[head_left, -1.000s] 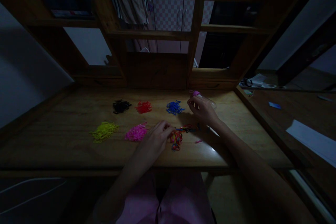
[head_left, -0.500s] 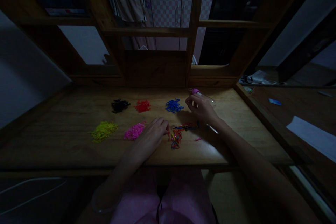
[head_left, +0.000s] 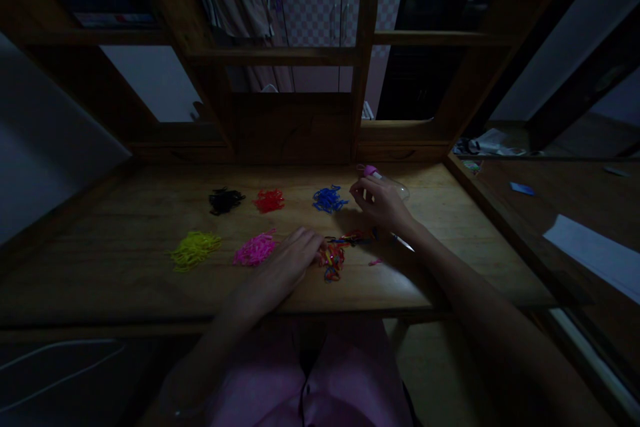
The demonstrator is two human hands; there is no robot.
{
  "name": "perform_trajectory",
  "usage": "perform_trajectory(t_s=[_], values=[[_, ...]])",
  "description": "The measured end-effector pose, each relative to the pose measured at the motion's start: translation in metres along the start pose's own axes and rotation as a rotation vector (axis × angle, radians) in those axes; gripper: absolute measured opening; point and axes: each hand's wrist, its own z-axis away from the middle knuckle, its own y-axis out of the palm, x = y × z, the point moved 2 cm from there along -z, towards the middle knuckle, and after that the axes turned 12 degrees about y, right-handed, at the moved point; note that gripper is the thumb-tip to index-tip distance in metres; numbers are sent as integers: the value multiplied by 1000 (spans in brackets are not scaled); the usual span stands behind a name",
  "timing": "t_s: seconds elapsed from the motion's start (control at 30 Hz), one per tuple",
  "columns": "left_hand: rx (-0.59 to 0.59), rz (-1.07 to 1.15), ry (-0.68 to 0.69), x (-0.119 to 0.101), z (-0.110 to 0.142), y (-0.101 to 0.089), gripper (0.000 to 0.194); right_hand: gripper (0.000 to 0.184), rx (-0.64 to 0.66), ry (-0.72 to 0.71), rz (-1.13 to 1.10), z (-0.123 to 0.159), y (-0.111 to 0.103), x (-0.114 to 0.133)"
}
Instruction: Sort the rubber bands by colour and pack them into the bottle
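My left hand (head_left: 295, 255) rests on the desk with its fingers bent and closed at the left edge of a mixed-colour pile of small rubber bands (head_left: 332, 257); its fingertips hide what they hold. Up off the wood, my right hand (head_left: 383, 203) keeps thumb and forefinger together in a pinch, just right of a blue rubber band pile (head_left: 329, 199). Anything in that pinch is too small to make out. Left of my left hand lies a pink pile (head_left: 255, 249). A loose pink band (head_left: 375, 262) lies below my right hand.
A yellow pile (head_left: 195, 250), a black pile (head_left: 225, 201) and a red pile (head_left: 269, 200) lie further left. Behind my right hand is a clear bottle (head_left: 401, 191) with a purple cap (head_left: 369, 171). A wooden shelf unit (head_left: 295, 127) closes off the desk's back.
My left hand drew slightly left off the mixed pile with a reddish band at its fingertips, then came back to the pile's edge. My right hand stays pinched in nearly the same place.
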Motion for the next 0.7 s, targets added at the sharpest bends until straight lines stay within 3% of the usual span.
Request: perform_trajectory(t_s=[0.2,0.5,0.7], values=[[51,-72,-25,3,-1,6,12,11,-4,-9,-5,0,2,-2],[-36,-38,46,-8,-13,-6,26,9,-11,2,2,0,1,-1],[-9,-45,76,-8,-16,2,28,10,-11,-7,-14,0,-1,0]])
